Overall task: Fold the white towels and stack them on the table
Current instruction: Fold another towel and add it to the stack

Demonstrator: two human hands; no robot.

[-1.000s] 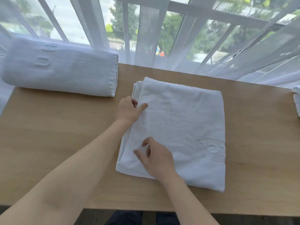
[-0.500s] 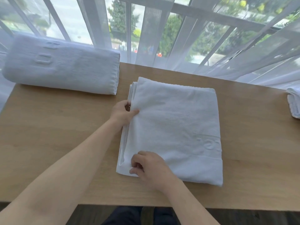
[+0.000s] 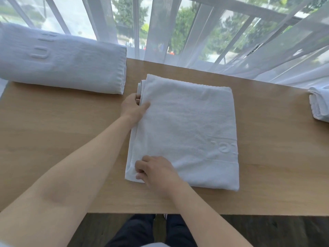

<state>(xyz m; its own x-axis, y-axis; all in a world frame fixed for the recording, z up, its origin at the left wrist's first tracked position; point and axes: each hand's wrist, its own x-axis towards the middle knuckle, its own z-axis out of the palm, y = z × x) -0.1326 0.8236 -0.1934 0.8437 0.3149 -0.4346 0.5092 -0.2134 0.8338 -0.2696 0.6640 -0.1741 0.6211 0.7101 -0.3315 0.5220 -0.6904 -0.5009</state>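
Note:
A white towel (image 3: 188,129) lies folded into a flat rectangle in the middle of the wooden table (image 3: 53,139). My left hand (image 3: 133,108) grips its left edge near the far corner, thumb on top and fingers tucked under the layers. My right hand (image 3: 154,171) pinches the near left corner, fingers curled into the fold. A folded stack of white towels (image 3: 62,61) rests at the table's far left.
Another white towel (image 3: 319,106) sits at the table's right edge, partly cut off. Sheer curtains (image 3: 231,41) hang just behind the table's far edge. My legs (image 3: 151,230) show below the near edge.
My right hand slid from the towel's top surface down to the near left corner and curled into it. My left hand shifted onto the left edge and took hold.

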